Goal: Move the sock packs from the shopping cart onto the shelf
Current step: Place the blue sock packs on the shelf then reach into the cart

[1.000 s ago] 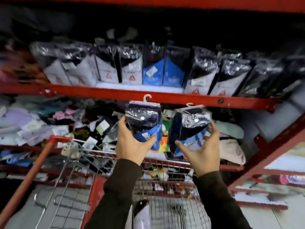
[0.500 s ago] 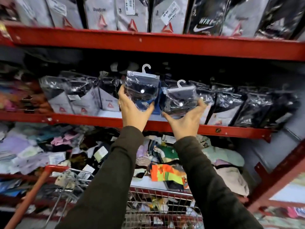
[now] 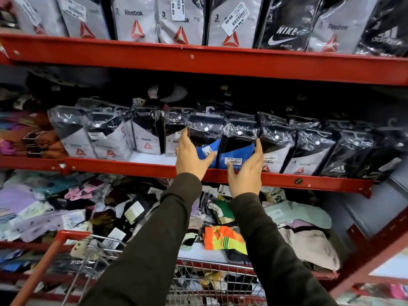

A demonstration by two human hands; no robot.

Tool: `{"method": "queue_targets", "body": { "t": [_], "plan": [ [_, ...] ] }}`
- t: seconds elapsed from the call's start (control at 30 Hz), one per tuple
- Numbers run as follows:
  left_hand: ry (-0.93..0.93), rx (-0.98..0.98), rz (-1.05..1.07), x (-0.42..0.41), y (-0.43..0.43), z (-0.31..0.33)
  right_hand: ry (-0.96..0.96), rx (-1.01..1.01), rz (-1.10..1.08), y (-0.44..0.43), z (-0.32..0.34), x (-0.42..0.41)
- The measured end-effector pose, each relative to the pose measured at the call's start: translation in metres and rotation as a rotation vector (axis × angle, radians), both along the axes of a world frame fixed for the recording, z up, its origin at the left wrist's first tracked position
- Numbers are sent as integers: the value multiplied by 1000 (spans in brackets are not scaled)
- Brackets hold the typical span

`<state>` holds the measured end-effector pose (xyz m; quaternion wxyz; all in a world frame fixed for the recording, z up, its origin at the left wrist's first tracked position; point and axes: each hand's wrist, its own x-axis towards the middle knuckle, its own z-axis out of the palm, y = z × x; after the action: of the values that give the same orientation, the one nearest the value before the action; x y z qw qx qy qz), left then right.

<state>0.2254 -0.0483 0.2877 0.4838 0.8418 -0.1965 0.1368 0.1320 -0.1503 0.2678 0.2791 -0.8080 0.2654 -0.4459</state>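
**A:** Head view, biggest first: 3 red shelf levels show. The middle shelf [image 3: 136, 166] carries a row of upright sock packs, the cart [image 3: 212, 281] sits below at the frame's foot.

**B:** And the packs being moved?

**A:** 2 blue packs stand side by side on that middle shelf, in the gap between grey Reebok packs [image 3: 145, 138] on the left and more packs on the right. Left pack [image 3: 206, 138] and right pack [image 3: 239, 140] are touching, long axis vertical, hangers up.

**B:** Which hand has which?

**A:** 1 each. The left hand [image 3: 191, 160] cups the left pack's outer edge, thumb across its blue front. The right hand [image 3: 246, 173] does the same on the right pack. Each grip looks loose, fingers spread, pressing the pair together rather than clamping.

**B:** So the next move?

**A:** My guess: both packs sit straight ahead of the palms, equally near, so a push back into the row, then let go. How many packs are left in the cart, I cannot tell.
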Motion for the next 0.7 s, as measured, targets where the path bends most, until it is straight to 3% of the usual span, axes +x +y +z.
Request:
{"method": "queue_targets", "body": {
  "t": [0.13, 0.3, 0.4, 0.53, 0.7],
  "plan": [
    [44, -30, -60, -6, 12, -16, 1, 27, 32, 5, -9, -9],
    [-74, -213, -39, -48, 42, -70, -13, 19, 80, 28, -41, -38],
    [-39, -137, -60, -78, 64, -118, 67, 26, 163, 50, -80, -64],
    [119, 44, -35, -110, 104, -193, 271, 107, 278, 87, -154, -107],
    [528, 374, 46, -150, 168, -295, 788, 269, 323, 137, -252, -155]
  ]
}}
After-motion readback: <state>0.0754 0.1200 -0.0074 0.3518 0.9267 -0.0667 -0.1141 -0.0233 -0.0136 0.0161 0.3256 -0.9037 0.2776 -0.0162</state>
